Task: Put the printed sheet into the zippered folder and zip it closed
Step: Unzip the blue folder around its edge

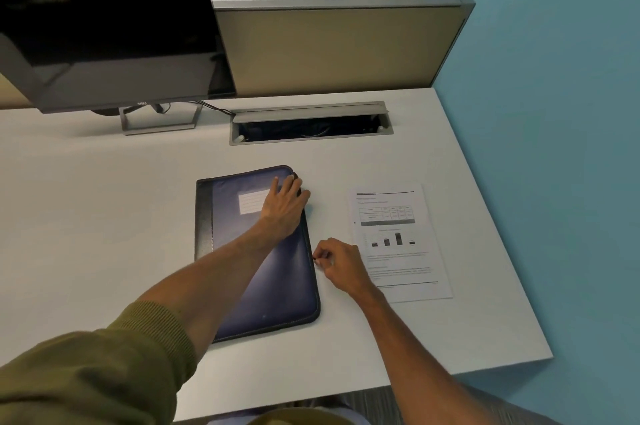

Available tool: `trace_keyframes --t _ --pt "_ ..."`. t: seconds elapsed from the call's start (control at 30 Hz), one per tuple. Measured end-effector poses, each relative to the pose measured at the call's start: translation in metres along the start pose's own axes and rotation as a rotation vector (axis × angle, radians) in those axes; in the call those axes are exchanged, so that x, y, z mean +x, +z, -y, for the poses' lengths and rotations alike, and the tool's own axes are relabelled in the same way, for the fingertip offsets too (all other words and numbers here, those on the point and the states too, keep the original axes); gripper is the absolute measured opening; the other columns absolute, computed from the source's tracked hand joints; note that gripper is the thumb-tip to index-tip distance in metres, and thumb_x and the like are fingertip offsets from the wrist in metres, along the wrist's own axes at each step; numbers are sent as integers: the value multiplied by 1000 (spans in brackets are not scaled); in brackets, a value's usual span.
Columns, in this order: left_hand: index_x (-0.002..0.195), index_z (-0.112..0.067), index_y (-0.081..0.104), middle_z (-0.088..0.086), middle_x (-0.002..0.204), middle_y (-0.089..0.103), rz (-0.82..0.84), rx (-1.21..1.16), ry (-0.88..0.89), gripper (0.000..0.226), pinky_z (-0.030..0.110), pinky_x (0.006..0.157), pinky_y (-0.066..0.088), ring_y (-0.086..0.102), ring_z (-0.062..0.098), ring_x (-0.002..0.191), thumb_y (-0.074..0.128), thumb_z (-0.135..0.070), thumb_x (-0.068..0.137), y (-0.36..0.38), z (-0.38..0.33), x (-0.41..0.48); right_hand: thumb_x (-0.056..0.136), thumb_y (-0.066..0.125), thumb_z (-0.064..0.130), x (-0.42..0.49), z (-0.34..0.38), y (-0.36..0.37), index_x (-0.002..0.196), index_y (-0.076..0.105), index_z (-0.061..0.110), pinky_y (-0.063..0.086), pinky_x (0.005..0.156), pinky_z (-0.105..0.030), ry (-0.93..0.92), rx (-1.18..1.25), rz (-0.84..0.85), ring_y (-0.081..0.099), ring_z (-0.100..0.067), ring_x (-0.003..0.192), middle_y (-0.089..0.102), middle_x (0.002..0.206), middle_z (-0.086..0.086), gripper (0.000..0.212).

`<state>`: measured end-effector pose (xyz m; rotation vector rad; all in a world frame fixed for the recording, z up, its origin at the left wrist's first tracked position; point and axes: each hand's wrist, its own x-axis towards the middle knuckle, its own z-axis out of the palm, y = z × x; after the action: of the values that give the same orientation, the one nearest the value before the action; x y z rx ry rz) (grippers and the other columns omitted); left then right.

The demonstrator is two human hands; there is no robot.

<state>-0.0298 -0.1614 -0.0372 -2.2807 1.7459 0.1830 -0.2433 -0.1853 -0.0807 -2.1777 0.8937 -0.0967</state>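
Pressing folder (277,286) far corner, left hand (285,205); right hand (341,263) pinches zipper pull (314,259).

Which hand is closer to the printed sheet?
Right. The right hand pinches the zipper pull beside the printed sheet; the left hand rests farther left on the folder.

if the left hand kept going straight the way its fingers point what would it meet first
The left hand lies on the far right corner of the folder. Past that is bare desk, then most likely the rim of the open cable hatch.
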Motion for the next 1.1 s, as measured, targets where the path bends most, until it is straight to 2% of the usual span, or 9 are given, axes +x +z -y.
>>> trace_keyframes --t 0.1,0.2,0.3,0.57,0.7,0.77,0.93,1.03,1.1 --pt "146 -22 50 13 167 30 62 -18 101 47 60 132 8 10 36 163 60 -19 100 -7 -9 -7 99 69 18 -7 4 6 97 74 24 47 96 -41 7 -113 -56 68 -17 91 75 103 6 8" --pt "135 -26 65 5 164 42 159 -47 272 36 54 131 9 15 31 163 59 -23 100 -13 -19 -21 101 66 21 -8 10 7 99 71 24 47 94 -41 21 -185 -111 67 -19 91 74 103 4 6" --pt "142 -25 64 2 165 41 185 -45 339 44 50 132 11 18 27 163 65 -28 98 -8 -28 -40 102 65 24 -9 13 8 101 70 22 43 93 -39 24 -217 -136 67 -22 94 74 103 1 6" --pt "155 -27 47 8 168 33 118 90 221 72 53 128 26 25 33 158 79 -26 91 -1 -39 -73 106 60 33 -15 10 18 105 67 21 46 96 -42 17 -194 -171 67 -23 96 74 107 -1 14" --pt "151 -29 47 8 168 30 114 86 250 69 53 125 29 24 32 158 78 -23 89 -6 -39 -73 101 68 27 -23 8 12 96 68 27 47 88 -43 -36 -171 -152 65 -20 89 74 99 5 5" --pt "147 -29 48 8 167 30 113 61 250 67 53 122 34 26 32 157 78 -20 88 -7 -38 -73 99 69 25 -29 4 9 93 68 28 45 86 -41 -57 -185 -104 63 -18 90 73 98 8 7" --pt "146 -27 47 9 167 29 102 14 219 65 54 120 39 28 33 155 77 -15 89 -6 -33 -74 94 74 27 -53 -8 2 92 74 23 42 92 -40 -101 -127 44 57 -17 102 67 95 14 4" --pt "148 -26 45 10 168 27 97 20 211 67 55 119 40 29 35 155 77 -18 90 -4 -34 -77 90 76 22 -74 -7 0 91 77 18 47 92 -38 -68 -89 88 61 -19 98 53 83 23 5" --pt "147 -26 45 10 168 26 85 11 200 65 56 117 42 30 35 155 77 -18 90 -4 -35 -79 88 77 22 -87 -7 4 88 78 19 52 87 -35 -21 -49 86 64 -16 91 57 81 21 3"
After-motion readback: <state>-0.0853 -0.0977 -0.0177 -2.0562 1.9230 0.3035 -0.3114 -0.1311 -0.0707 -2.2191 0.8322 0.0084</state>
